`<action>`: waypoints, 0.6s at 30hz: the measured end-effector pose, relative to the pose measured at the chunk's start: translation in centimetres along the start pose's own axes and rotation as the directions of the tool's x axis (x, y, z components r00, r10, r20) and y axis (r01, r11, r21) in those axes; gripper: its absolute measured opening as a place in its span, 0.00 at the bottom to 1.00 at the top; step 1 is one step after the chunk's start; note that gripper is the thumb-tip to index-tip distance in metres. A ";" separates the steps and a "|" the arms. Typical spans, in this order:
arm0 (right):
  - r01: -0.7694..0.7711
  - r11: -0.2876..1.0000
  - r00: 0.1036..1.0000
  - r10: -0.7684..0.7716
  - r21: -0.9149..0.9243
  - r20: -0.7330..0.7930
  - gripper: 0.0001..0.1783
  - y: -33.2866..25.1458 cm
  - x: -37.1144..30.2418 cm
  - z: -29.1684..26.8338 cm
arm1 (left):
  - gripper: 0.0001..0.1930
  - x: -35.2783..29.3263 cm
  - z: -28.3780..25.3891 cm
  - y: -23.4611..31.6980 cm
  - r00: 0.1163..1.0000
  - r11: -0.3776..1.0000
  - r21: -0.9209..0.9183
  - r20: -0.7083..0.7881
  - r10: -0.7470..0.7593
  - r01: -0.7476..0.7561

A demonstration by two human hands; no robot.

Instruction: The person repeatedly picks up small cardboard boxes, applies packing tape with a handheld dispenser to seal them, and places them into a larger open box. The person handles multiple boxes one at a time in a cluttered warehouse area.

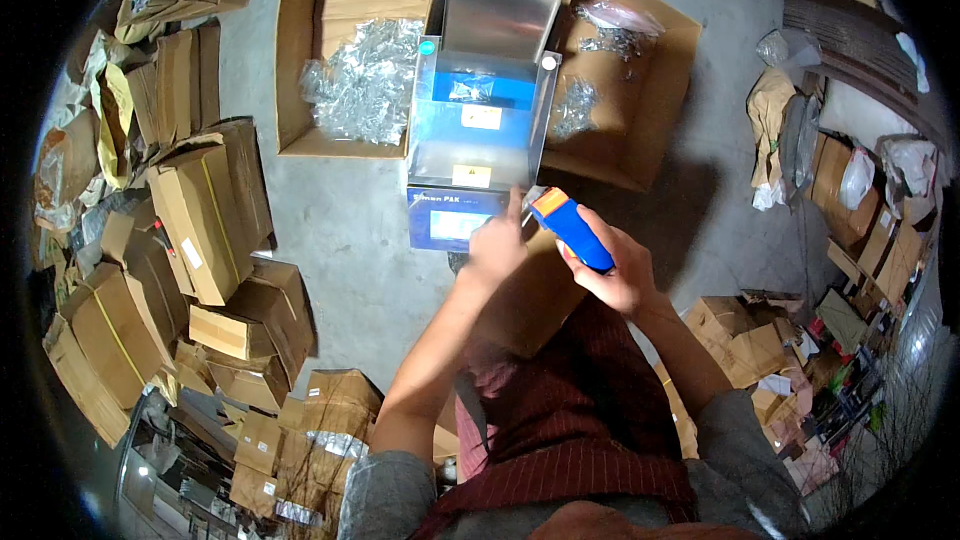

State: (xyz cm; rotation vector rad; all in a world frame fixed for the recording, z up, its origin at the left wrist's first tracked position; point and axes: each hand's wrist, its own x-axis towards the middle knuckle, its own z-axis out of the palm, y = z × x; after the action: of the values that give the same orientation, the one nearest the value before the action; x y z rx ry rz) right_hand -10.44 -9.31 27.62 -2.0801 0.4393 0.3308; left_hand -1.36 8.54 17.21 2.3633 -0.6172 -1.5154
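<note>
My right hand is wrapped round a blue handheld tool with an orange front end, its exact kind unclear. The tool's tip points up and left, close to the front right corner of a packaging machine. My left hand has its index finger stretched toward that corner, beside the tool's tip, with the other fingers curled. Whether the fingertip touches the machine cannot be made out. The machine has a blue front panel with a lit screen. A small clear packet lies in its blue section.
An open carton holding a heap of clear packets stands left of the machine. Right of it, another open carton holds fewer packets. Stacked cardboard boxes line the left side; boxes and wrapping crowd the right.
</note>
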 end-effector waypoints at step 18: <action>-0.097 0.892 0.972 0.180 -0.442 0.149 0.24 -8.8 11.6 -0.5 | 0.22 1.9 9.4 3.7 0.875 0.960 0.281 -0.468 0.126 0.012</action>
State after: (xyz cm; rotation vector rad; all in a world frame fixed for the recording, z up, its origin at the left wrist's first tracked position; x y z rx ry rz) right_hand 3.83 -7.56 29.87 -2.4233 0.4308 0.7618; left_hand -9.92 4.45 13.37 2.7551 -0.7990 -0.7909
